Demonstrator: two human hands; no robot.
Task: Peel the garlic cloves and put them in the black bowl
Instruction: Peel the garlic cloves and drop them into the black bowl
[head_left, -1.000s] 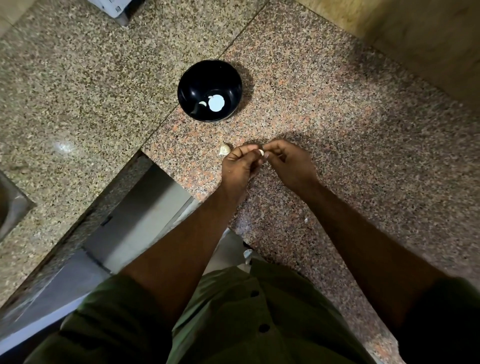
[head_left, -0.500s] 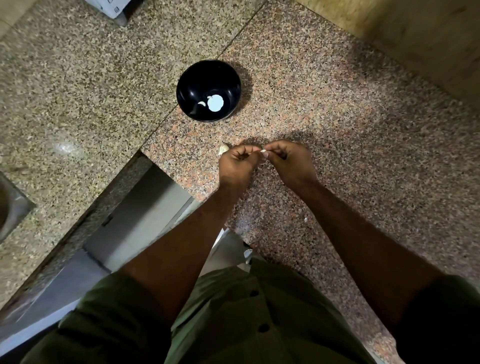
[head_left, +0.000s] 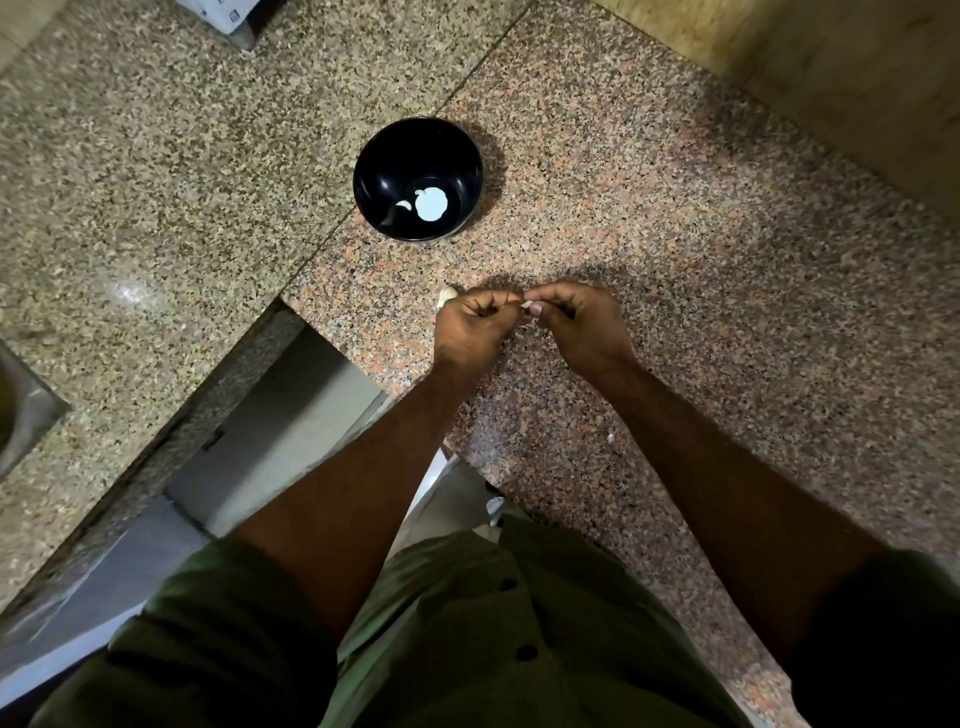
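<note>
At mid-frame, the left hand (head_left: 475, 325) and right hand (head_left: 579, 325) meet fingertip to fingertip over the speckled pink granite bench (head_left: 675, 260), both sets of fingers curled and pinching one small pale garlic clove (head_left: 526, 305) between them. Its long axis cannot be told. The round glossy black bowl (head_left: 384, 176) lies straight up-frame, slightly left, nearer the left hand. A second unpeeled pale clove (head_left: 447, 295) rests on the bench just beside the left knuckles.
</note>
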